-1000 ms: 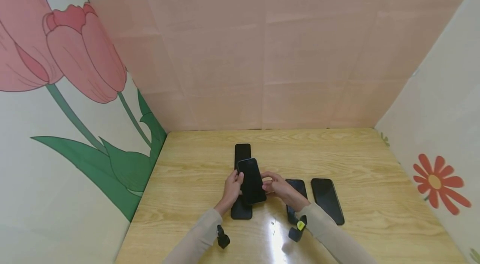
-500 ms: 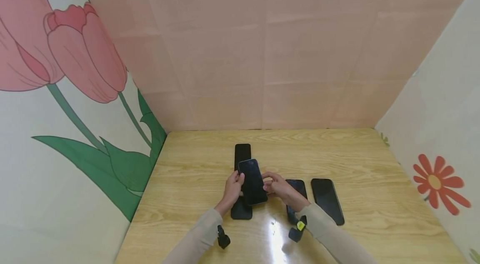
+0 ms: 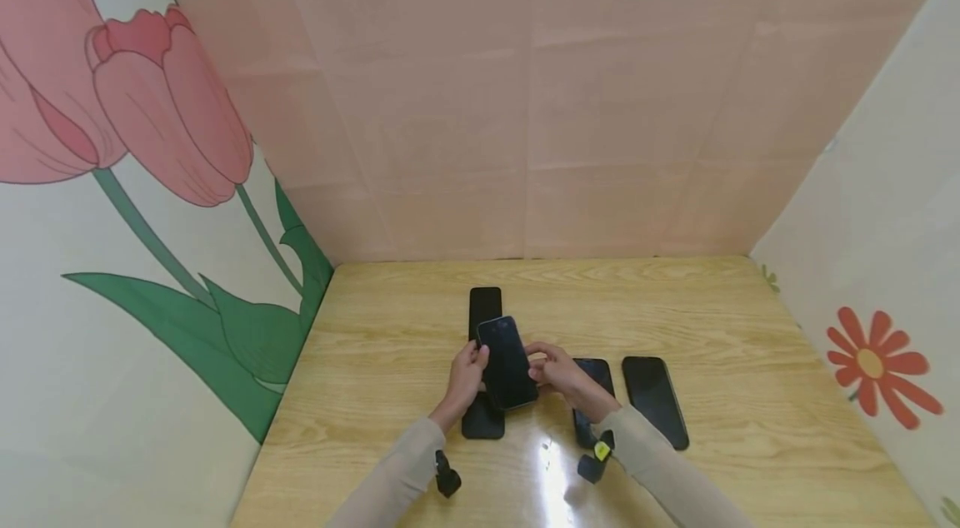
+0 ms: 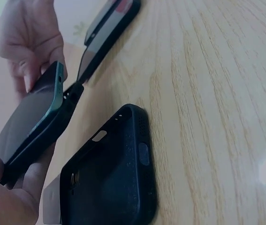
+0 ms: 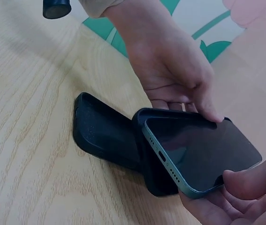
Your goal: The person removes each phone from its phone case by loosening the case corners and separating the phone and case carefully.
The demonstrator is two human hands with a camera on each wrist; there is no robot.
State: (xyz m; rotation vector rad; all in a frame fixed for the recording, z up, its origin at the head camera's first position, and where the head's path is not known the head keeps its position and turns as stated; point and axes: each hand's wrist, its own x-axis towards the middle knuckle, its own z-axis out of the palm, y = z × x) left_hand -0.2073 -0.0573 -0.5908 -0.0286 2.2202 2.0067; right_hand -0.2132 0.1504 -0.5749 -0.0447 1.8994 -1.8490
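A smartphone (image 5: 203, 150) with a teal frame and dark screen sits partly out of a black phone case (image 5: 158, 176). Its lower end is lifted above the case rim. My left hand (image 3: 462, 382) grips the phone and case along the left side, thumb over the edge. On the opposite side, my right hand (image 3: 558, 376) pinches the phone's edge, its thumb on the screen border in the right wrist view. Beneath them, an empty black case (image 4: 109, 173) lies on the table with its hollow side up.
Another black, flat, phone-sized item (image 3: 485, 303) lies farther back in line with the empty case. Two dark-screened phones lie on the wooden table (image 3: 720, 320) at the right: one (image 3: 596, 374) partly under my right forearm, the other (image 3: 656, 403) beside it. Printed walls border the table.
The phone has shifted slightly to the right and its tilt has changed a little. My right hand has moved slightly right with it; the left hand stays nearly still.
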